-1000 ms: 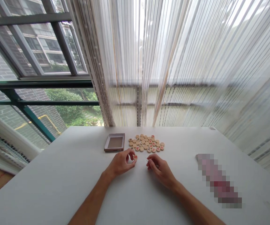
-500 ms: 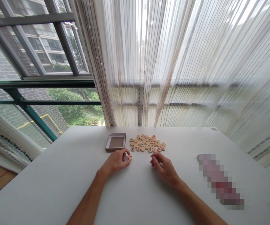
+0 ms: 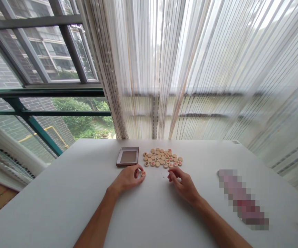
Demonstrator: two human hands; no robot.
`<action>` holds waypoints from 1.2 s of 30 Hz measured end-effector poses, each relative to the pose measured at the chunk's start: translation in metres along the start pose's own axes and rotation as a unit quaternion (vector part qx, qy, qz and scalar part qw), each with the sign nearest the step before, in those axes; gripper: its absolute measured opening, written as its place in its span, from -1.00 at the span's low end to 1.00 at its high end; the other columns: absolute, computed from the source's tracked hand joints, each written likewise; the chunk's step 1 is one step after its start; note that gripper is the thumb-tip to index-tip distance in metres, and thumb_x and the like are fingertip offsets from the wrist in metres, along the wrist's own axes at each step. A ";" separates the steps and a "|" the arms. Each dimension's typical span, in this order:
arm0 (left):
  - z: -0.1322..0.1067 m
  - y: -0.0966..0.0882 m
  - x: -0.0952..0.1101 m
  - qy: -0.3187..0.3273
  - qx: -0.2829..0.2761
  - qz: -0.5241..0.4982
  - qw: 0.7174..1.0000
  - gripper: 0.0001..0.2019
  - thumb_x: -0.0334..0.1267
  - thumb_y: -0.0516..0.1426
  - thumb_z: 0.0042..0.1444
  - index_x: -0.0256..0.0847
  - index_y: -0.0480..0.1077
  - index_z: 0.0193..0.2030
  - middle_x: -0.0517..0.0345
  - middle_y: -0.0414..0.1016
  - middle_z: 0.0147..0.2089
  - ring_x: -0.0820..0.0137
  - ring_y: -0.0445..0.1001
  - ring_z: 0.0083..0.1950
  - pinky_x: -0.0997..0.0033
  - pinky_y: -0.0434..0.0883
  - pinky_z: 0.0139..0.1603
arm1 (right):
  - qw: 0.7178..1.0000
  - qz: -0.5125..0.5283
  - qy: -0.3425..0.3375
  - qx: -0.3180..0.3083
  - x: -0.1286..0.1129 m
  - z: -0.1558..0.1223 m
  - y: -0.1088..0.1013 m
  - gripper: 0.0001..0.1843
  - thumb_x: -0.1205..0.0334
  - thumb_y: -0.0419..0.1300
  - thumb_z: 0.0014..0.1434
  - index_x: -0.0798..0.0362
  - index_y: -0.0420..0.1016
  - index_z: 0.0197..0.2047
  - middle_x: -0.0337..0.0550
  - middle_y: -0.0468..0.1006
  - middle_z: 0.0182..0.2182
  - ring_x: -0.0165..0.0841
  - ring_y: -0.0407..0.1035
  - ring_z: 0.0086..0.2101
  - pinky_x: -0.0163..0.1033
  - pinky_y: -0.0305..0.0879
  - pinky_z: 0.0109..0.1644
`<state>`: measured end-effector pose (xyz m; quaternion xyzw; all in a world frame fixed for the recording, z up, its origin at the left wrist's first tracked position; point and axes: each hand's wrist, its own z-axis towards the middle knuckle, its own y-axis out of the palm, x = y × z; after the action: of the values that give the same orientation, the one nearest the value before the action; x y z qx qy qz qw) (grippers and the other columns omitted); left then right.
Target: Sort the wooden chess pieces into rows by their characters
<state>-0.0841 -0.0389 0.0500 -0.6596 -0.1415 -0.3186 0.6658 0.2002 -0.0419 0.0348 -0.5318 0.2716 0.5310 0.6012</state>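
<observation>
My left hand [image 3: 128, 178] pinches a round wooden Chinese chess piece [image 3: 143, 174] with a red character, its marked face turned up toward me. Across from it, my right hand [image 3: 180, 182] hovers low over the table with fingers curled and thumb near the index finger; no piece shows in it. Just left of those fingertips lie tiny dark specks [image 3: 164, 176], too small to name. Beyond both hands spreads a loose cluster of Chinese chess pieces [image 3: 161, 162], some showing red or black characters, others with plain faces up.
A shallow open box [image 3: 119, 162] sits behind my left hand, beside the pieces. On the right of the white table [image 3: 61, 193] lies a long pixelated object [image 3: 243, 201]. Sheer striped curtains [image 3: 203, 86] hang at the table's far edge, next to a window [image 3: 40, 51].
My right hand has shifted slightly right, away from the small specks on the table. My left hand stays in place with the piece, whose red face now shows a little more fully.
</observation>
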 end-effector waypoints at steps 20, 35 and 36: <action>-0.002 -0.002 0.006 0.002 0.004 0.010 1.000 -0.70 -0.02 0.15 0.10 -0.17 0.54 -0.19 0.21 0.43 -0.46 0.39 0.36 -0.44 0.45 0.21 -0.40 | 0.987 -0.096 0.025 0.129 0.025 0.019 -0.029 -0.69 -0.01 0.09 0.26 0.02 0.51 -0.16 -0.07 0.64 -0.25 -0.25 0.50 -0.37 -0.15 0.46 -0.26; -0.003 -0.004 0.005 -0.003 -0.010 0.005 1.000 -0.66 0.00 0.19 0.06 -0.14 0.55 -0.10 0.22 0.44 -0.44 0.39 0.38 -0.42 0.46 0.20 -0.39 | 0.967 -0.190 0.007 0.171 0.044 0.023 -0.039 -0.68 0.20 0.07 0.21 0.08 0.53 -0.04 0.02 0.57 -0.10 -0.15 0.45 -0.11 -0.03 0.42 -0.02; -0.003 -0.004 0.005 -0.001 -0.010 0.007 1.000 -0.67 0.00 0.17 0.09 -0.14 0.55 -0.11 0.21 0.44 -0.44 0.39 0.38 -0.42 0.46 0.20 -0.39 | 0.965 -0.202 0.005 0.167 0.045 0.023 -0.039 -0.68 0.22 0.07 0.21 0.08 0.54 -0.03 0.02 0.57 -0.09 -0.14 0.44 -0.09 -0.01 0.41 0.00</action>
<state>-0.0834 -0.0422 0.0554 -0.6672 -0.1347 -0.3148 0.6615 0.2435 0.0000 0.0149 -0.4700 0.2469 0.3431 0.7749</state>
